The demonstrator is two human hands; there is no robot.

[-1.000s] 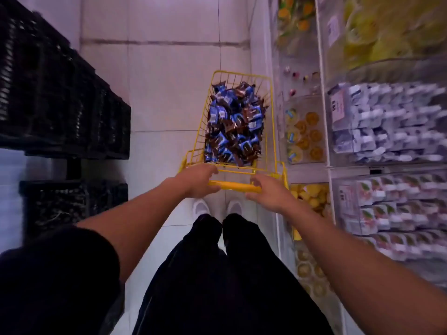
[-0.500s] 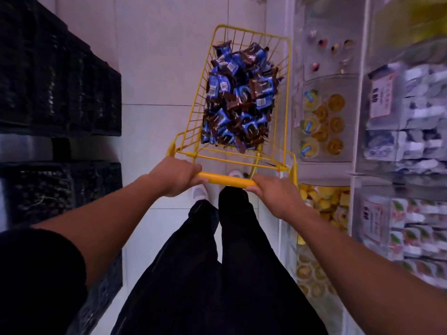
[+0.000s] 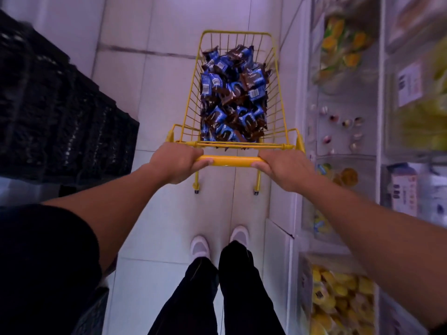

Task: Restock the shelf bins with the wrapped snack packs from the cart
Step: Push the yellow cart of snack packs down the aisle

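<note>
Narrow aisle, pale tiled floor [image 3: 169, 93]: yellow wire cart [image 3: 278, 93] heaped with blue-and-brown wrapped snack packs [image 3: 233, 97], left hand [image 3: 177, 163] and right hand [image 3: 285, 170] both clenched around its handle bar [image 3: 229, 161]; black crates [image 3: 55, 122] left, clear shelf bins [image 3: 343, 131] right.

Blue-and-brown wrapped snack packs [image 3: 233, 97] heaped in yellow wire cart [image 3: 278, 93].
</note>
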